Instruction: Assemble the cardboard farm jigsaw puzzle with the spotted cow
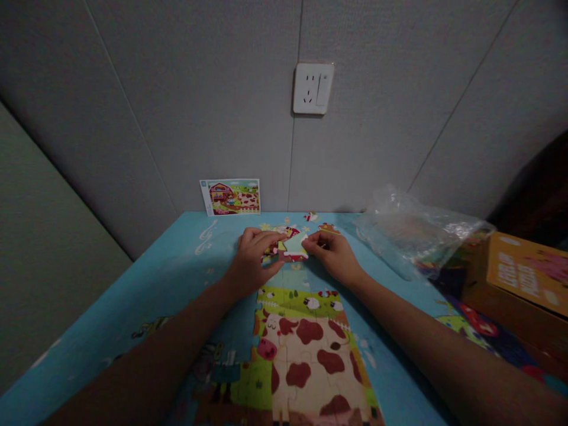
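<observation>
Holding jigsaw piece (295, 247) between both hands (255, 260) (332, 254)

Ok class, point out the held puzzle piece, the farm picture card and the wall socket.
Puzzle piece (294, 247), head view, on its green face.
Farm picture card (229, 197), head view, on its printed scene.
Wall socket (308, 89), head view, on its white faceplate.

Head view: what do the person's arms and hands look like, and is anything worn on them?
The left hand and right hand are bare, with no gloves; the left forearm and right forearm show no sleeves or wristbands. Dim light may hide details.
</observation>
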Demonstrator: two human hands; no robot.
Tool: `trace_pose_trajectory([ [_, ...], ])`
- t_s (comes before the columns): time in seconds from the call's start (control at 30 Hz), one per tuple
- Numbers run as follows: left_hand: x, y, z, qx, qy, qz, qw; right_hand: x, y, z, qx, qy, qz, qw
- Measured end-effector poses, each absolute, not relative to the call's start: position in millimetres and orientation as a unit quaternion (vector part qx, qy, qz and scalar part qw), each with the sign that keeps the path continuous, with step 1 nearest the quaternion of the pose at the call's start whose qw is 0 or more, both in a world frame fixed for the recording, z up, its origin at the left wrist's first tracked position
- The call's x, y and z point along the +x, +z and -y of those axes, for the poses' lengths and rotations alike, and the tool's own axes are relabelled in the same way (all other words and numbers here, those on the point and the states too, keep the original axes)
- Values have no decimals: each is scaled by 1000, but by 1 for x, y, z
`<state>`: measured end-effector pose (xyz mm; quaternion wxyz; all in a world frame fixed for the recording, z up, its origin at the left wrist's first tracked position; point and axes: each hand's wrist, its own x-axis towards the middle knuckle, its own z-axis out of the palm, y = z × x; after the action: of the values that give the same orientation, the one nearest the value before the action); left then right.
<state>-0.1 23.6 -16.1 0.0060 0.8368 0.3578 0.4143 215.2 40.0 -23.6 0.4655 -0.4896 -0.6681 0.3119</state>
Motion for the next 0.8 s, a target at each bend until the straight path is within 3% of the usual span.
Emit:
trace_pose_trajectory([
  [0.17,-4,-18,-27,818,432,-379,-10,232,-22,-46,-583,197,619,488],
  [0.33,-2,-15,-25,818,439,-371,-13,250,-26,-55,-699,29,637,323],
  [0.4,-2,-14,-23,820,439,-367,-9,250,-26,-56,-708,-15,630,318],
  [0.47,-1,-12,-22,821,439,-364,-4,245,-24,-52,-677,-6,642,361],
  [0.53,-1,-12,-20,823,437,-362,4,234,-20,-44,-600,81,687,401],
  [0.63,-1,-13,-19,831,420,-365,17,218,-15,-32,-491,205,749,395],
  [0.8,-6,-21,-28,805,385,-451,-6,227,-21,-41,-532,86,730,421],
])
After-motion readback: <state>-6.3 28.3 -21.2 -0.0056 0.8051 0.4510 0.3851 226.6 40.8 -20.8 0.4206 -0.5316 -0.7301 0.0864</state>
